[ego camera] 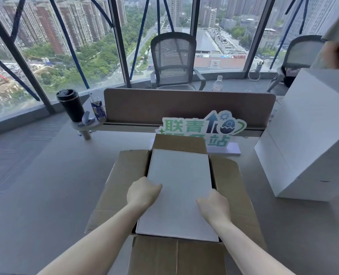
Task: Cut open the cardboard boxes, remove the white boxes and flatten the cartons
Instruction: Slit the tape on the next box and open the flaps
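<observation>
Two hands, left hand [142, 192] and right hand [214, 204], grip the white box's [179, 191] side edges at lower centre, inside the opened cardboard box [232, 191]; it looks rigid, smooth-faced, snug, probably slippery.

Cardboard box [125, 181]: near centre of the worktop [45, 185], flaps spread to all four sides.
White box [179, 187]: inside the cardboard box.
Left hand [142, 192]: on the white box's left edge.
Right hand [214, 205]: on its right edge.
Sign [202, 129]: just behind the cardboard box.
Divider panel [184, 106]: behind the sign.
Stacked white boxes [303, 135]: right of the cardboard box.
Tumbler [71, 105]: far left, beside the divider panel.
Chair [173, 62]: beyond the divider panel.
</observation>
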Action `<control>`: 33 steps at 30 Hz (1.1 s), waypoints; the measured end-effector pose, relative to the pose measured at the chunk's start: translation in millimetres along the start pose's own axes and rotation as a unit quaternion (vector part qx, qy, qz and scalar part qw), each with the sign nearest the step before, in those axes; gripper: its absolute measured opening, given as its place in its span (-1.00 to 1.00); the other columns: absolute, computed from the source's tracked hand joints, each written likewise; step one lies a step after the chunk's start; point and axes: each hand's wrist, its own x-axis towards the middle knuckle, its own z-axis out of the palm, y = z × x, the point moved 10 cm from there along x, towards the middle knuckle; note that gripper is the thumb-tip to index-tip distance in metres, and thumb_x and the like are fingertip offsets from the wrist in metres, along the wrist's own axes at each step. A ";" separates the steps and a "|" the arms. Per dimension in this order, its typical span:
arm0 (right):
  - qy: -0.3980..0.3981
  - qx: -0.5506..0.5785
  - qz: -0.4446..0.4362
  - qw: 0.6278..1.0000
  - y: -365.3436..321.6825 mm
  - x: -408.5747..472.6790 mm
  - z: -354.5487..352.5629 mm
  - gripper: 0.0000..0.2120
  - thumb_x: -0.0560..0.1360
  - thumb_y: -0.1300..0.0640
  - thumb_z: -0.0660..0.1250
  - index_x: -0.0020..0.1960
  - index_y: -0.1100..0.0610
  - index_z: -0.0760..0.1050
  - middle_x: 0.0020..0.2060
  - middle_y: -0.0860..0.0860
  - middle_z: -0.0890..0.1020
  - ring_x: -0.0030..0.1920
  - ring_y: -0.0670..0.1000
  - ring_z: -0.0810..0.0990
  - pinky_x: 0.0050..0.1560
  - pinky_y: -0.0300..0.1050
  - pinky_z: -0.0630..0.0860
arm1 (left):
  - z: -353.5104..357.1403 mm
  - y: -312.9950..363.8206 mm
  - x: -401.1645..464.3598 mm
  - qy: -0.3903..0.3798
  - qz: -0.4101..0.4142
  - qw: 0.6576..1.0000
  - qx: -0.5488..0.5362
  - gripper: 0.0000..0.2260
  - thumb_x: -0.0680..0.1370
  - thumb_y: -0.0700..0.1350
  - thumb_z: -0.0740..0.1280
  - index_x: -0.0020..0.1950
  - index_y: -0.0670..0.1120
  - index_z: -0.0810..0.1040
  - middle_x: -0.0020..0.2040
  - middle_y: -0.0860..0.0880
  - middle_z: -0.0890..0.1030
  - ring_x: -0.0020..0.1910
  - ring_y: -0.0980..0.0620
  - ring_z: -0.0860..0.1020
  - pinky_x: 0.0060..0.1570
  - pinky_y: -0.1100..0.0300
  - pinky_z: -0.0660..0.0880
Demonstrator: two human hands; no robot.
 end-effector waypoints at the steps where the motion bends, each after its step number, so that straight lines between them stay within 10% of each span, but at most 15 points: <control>1: 0.015 -0.022 -0.011 1.000 -3.5 0.7 -2.9 -0.74 0.43 0.09 0.24 0.04 0.19 0.55 -0.08 0.13 0.66 -0.11 0.20 0.58 -0.26 -0.14 0.36 | -6.6 4.3 0.0 0.011 0.008 1.000 0.008 -0.76 0.50 0.00 0.28 -0.30 -0.08 0.38 -0.35 0.01 0.49 -0.40 0.03 0.42 -0.39 0.20 0.30; 21: 0.156 0.093 -0.152 0.972 -81.9 -45.5 -110.9 -0.87 0.44 -0.03 0.33 -0.18 0.02 0.55 -0.35 -0.10 0.63 -0.26 -0.02 0.58 -0.29 -0.09 0.46 | -106.9 54.1 -21.0 0.119 0.128 0.974 -0.146 -0.78 0.47 0.11 0.39 -0.18 -0.02 0.64 -0.32 0.07 0.64 -0.26 0.04 0.60 -0.22 0.12 0.51; 33: 0.251 0.137 -0.193 0.939 -109.0 -72.4 -280.1 -0.87 0.40 0.00 0.36 -0.14 0.02 0.63 -0.45 -0.12 0.60 -0.41 -0.13 0.52 -0.35 -0.21 0.43 | -172.5 199.7 -67.6 0.118 0.279 0.922 -0.243 -0.77 0.44 0.14 0.41 0.03 0.10 0.68 -0.21 0.15 0.69 -0.14 0.06 0.66 -0.02 0.04 0.59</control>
